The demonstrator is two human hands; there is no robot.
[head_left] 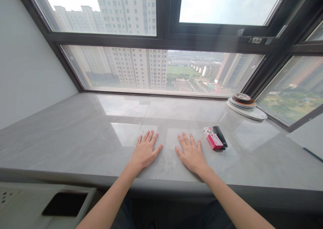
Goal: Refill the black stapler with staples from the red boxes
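My left hand (145, 151) lies palm down on the grey stone sill (83, 138), its fingers spread and nothing in it. To its right, my right hand (191, 153) rests flat on the same surface, also with spread fingers and holding nothing. Just beyond the right hand, on its right side, is a small pink and white box (213, 139). A black stapler (220, 137) lies against the box's right side. Neither hand touches them.
A stack of plates (246, 109) stands at the sill's back right corner by the window. Dark window frames (151, 42) border the back. Below the sill at left, a white cabinet top (27, 202) holds a flat black object (65, 203). A wall (30, 60) rises at left.
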